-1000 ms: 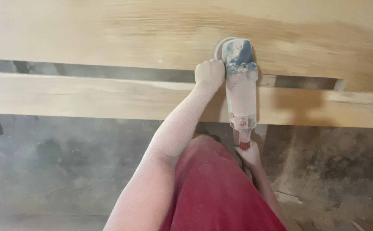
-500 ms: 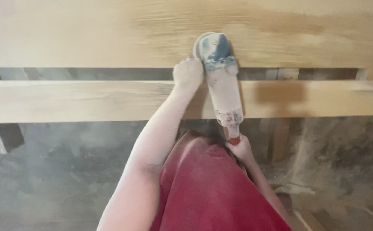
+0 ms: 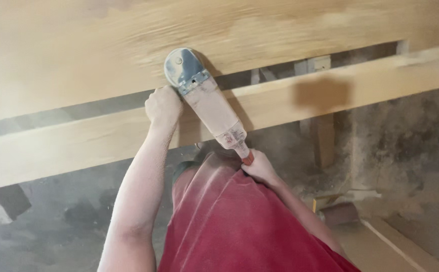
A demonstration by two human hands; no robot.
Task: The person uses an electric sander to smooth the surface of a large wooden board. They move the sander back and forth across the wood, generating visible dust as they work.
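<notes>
My left hand (image 3: 163, 105) was wrapped tight around the side grip at nine o'clock of the dust-coated grey angle grinder (image 3: 205, 98), bearing its round head down on the near edge of the broad pale wooden board (image 3: 78, 55); that pressed the disc flat to the grain. My right hand (image 3: 260, 168) was closed around the tool's red-tipped tail at five o'clock, steering the long body; the tool lay across the gap above the lighter wooden rail (image 3: 68, 146), over my red garment (image 3: 239, 226).
</notes>
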